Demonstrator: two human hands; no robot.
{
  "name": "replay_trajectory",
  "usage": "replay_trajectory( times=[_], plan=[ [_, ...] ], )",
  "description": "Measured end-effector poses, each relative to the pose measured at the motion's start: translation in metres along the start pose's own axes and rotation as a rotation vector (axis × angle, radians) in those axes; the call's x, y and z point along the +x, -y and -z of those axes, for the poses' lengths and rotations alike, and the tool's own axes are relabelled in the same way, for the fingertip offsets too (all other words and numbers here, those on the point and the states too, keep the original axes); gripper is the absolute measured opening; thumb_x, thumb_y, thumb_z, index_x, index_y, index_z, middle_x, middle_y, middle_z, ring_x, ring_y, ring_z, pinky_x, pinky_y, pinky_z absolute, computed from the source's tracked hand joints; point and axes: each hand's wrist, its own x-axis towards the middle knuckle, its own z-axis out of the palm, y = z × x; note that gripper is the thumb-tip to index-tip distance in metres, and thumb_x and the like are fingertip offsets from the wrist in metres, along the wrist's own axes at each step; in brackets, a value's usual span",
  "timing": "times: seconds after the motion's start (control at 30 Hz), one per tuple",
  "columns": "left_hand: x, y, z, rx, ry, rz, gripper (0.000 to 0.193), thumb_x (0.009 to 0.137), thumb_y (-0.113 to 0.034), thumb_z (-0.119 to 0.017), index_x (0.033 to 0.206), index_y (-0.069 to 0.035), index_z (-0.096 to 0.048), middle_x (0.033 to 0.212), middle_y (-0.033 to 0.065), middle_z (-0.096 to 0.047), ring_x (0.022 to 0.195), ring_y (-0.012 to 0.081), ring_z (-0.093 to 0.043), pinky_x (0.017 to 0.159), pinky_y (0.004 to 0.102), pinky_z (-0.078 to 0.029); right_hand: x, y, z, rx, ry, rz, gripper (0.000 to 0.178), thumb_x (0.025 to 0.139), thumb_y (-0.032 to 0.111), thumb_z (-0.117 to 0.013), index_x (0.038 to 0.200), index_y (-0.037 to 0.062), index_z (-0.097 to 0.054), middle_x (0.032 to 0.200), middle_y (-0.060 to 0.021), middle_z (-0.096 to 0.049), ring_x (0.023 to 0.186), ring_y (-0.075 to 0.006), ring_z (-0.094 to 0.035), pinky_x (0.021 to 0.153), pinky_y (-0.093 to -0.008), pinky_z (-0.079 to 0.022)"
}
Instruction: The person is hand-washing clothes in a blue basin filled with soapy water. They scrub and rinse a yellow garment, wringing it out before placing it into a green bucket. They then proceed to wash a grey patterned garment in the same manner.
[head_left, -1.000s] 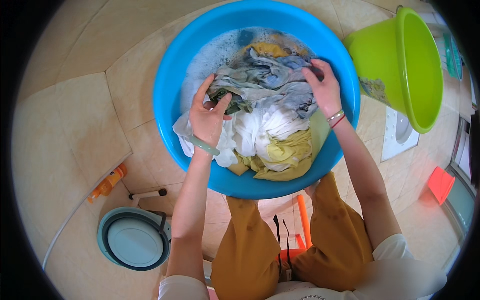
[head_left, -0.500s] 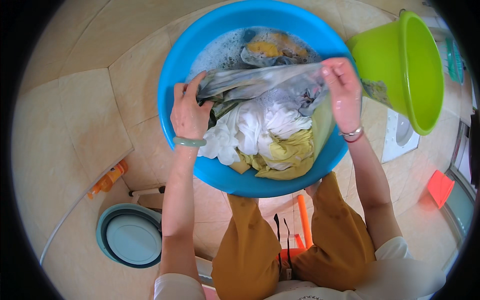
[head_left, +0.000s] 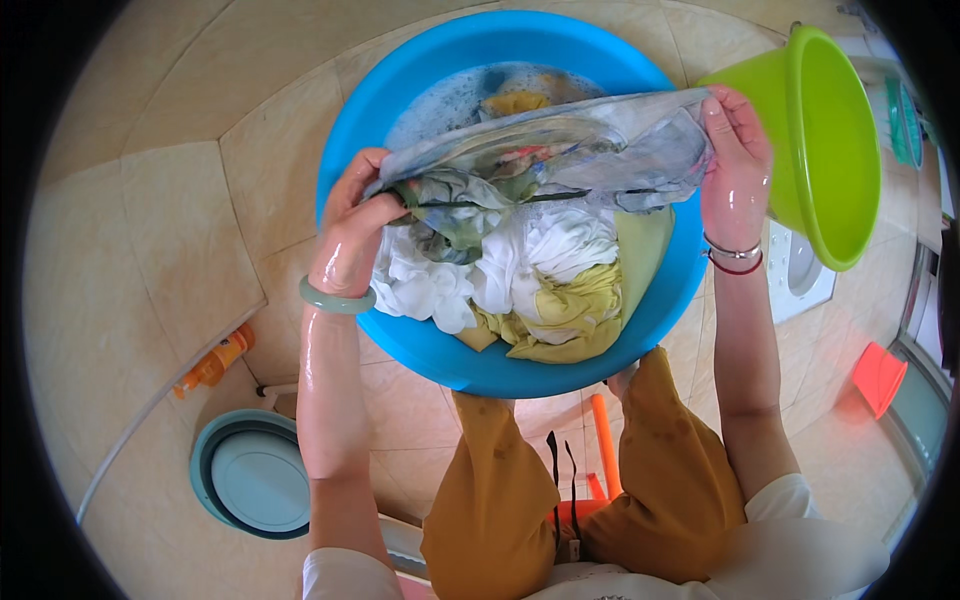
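A thin, wet grey-blue patterned garment (head_left: 590, 125) is stretched between my hands over a big blue basin (head_left: 500, 380). My left hand (head_left: 345, 235) grips its left end, thumb and fingers closed round a bunched fold. At the right end, my right hand (head_left: 735, 170) pinches the other edge, higher up. Below the garment lie white cloth (head_left: 495, 270) and yellow-green cloth (head_left: 580, 320), heaped on a pale yellow-green piece (head_left: 645, 250) whose kind I cannot make out. Sudsy water (head_left: 430, 110) with a yellow cloth (head_left: 515, 103) in it shows at the basin's far side, partly hidden by the garment.
A lime-green bucket (head_left: 840, 150) lies tipped right of the basin, near a white floor fixture (head_left: 795, 270). At lower left stand a grey-green tub (head_left: 205, 490) and an orange bottle (head_left: 215, 362). A red-orange plastic piece (head_left: 880, 378) is at far right.
Both hands have moved apart, the left to the left and down, the right to the right and up. The garment is now spread wider, showing more of its pattern.
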Motion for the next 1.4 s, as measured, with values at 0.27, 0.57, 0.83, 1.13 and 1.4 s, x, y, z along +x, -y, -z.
replay_trajectory(
  times=[0.27, 0.57, 0.83, 1.13, 1.4],
  plan=[
    [-0.002, -0.020, -0.047, 0.323, -0.035, -0.128, 0.026, 0.092, -0.027, -0.067, 0.103, -0.003, -0.064, 0.099, 0.0036, -0.063, 0.087, 0.0111, -0.059, 0.076, 0.0230, -0.048, -0.032, -0.017, -0.043, -0.562, 0.386, 0.557, 0.035, 0.078, 0.017, -0.075, 0.109, 0.0060, -0.063, 0.111, -0.0107, -0.064, 0.098, -0.0303, -0.061, 0.090, -0.0381, -0.043],
    [0.000, -0.046, -0.054, 0.455, 0.013, -0.198, 0.025, 0.088, -0.017, -0.071, 0.109, -0.003, -0.068, 0.101, 0.0038, -0.067, 0.092, 0.0105, -0.060, 0.082, 0.0255, -0.050, -0.046, -0.026, -0.062, -0.473, 0.410, 0.328, 0.010, 0.083, 0.009, -0.069, 0.093, 0.0038, -0.068, 0.091, -0.0122, -0.068, 0.072, -0.0228, -0.066, 0.062, -0.0315, -0.050],
    [0.017, -0.038, -0.039, 1.308, -0.112, -0.586, 0.045, 0.079, -0.005, -0.075, 0.121, -0.011, -0.062, 0.101, 0.0071, -0.068, 0.088, 0.0169, -0.064, 0.080, 0.0273, -0.049, -0.046, 0.002, -0.050, -0.167, 0.337, 0.127, 0.014, 0.094, 0.005, -0.060, 0.106, -0.0014, -0.063, 0.086, -0.0013, -0.062, 0.072, -0.0075, -0.056, 0.065, -0.0215, -0.046],
    [0.080, 0.007, 0.028, 0.471, -0.416, -0.345, 0.035, 0.084, -0.003, -0.065, 0.119, -0.010, -0.064, 0.107, 0.0059, -0.067, 0.091, 0.0191, -0.065, 0.078, 0.0310, -0.053, -0.035, 0.038, -0.020, 0.511, 0.239, -0.021, 0.028, 0.097, 0.006, -0.051, 0.121, -0.0080, -0.055, 0.116, -0.0122, -0.062, 0.109, -0.0181, -0.060, 0.096, -0.0285, -0.047],
    [0.007, -0.056, -0.030, -0.187, 0.193, 0.028, 0.045, 0.085, -0.005, -0.061, 0.130, -0.007, -0.057, 0.126, 0.0109, -0.059, 0.113, 0.0226, -0.058, 0.092, 0.0344, -0.049, -0.027, 0.033, -0.025, 0.463, -0.007, -0.045, 0.022, 0.095, 0.005, -0.056, 0.115, -0.0059, -0.059, 0.104, -0.0080, -0.065, 0.099, -0.0120, -0.060, 0.088, -0.0227, -0.046]
  ],
)
